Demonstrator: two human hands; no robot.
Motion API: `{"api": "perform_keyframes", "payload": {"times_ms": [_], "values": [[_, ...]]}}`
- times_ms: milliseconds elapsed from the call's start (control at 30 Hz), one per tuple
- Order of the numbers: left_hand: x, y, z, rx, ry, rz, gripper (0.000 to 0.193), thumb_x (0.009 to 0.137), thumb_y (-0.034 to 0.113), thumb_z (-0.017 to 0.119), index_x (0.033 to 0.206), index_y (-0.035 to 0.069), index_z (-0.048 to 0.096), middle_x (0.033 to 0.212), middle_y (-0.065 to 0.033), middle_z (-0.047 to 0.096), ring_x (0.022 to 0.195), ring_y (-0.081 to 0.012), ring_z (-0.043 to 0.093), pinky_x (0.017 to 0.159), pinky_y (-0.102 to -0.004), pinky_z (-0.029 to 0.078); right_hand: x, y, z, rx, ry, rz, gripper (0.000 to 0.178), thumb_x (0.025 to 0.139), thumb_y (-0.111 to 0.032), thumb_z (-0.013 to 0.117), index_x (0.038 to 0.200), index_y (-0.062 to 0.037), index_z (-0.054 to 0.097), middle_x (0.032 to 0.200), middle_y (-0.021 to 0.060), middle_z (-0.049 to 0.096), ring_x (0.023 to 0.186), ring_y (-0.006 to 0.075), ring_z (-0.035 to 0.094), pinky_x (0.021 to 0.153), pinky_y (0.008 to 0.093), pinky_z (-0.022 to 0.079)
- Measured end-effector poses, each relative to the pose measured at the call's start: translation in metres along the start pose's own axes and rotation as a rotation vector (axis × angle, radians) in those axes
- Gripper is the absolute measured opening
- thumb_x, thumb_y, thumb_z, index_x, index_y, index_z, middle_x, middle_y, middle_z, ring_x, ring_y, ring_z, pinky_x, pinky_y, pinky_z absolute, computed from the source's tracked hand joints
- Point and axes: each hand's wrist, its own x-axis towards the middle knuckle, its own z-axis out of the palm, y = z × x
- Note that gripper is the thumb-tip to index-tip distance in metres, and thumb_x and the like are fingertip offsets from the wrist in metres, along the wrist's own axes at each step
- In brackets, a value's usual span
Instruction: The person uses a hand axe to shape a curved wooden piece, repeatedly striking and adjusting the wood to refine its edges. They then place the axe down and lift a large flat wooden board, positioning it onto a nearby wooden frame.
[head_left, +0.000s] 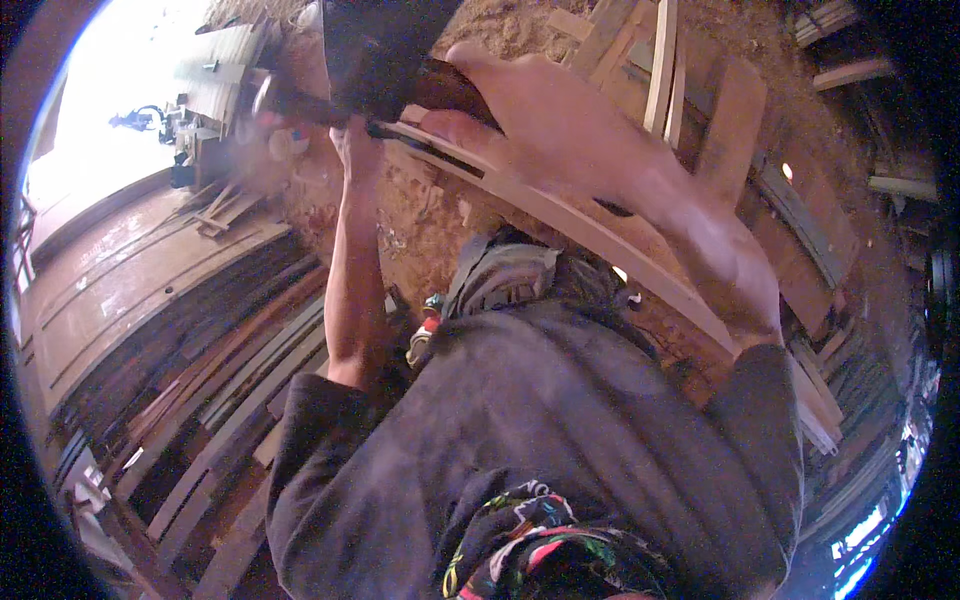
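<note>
My right hand is closed round a dark brown handle-like piece, with the thumb along its upper side. Its forearm crosses above a long pale wooden strip, which runs from the hands down past my right elbow. A dark narrow slot or piece lies along the strip's upper end. My left hand is raised at that end, fingers closed. A large black shape hides its fingertips and what they grip. From behind the black shape, a blurred dark bar sticks out to the left.
Stacked boards and battens lie at my left, below a broad pale panel. More planks lean or lie at the right. Sawdust covers the ground ahead. Bright light comes in at upper left.
</note>
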Motion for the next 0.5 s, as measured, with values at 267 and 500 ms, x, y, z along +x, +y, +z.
{"api": "perform_keyframes", "payload": {"times_ms": [267,500], "values": [[-0.03,-0.011,0.017,0.252,-0.057,0.067,0.01,0.087,0.01,0.07,0.094,0.005,0.064,0.078,-0.0018,0.061,0.068,-0.0118,0.059,0.061,-0.0289,0.048,0.015,-0.045,-0.066,0.272,-0.073,-0.114,0.032,0.1,-0.03,0.059,0.106,-0.0002,0.05,0.067,0.0197,0.063,0.058,0.0345,0.065,0.051,0.0462,0.052],[-0.034,-0.032,0.027,0.322,-0.079,0.094,0.007,0.088,0.008,0.068,0.091,0.005,0.063,0.074,-0.0012,0.059,0.065,-0.0117,0.058,0.059,-0.0285,0.047,0.017,0.005,0.028,0.006,0.079,-0.207,0.037,0.094,-0.039,0.064,0.107,-0.0055,0.054,0.078,0.023,0.067,0.075,0.045,0.068,0.066,0.0557,0.055]]}}
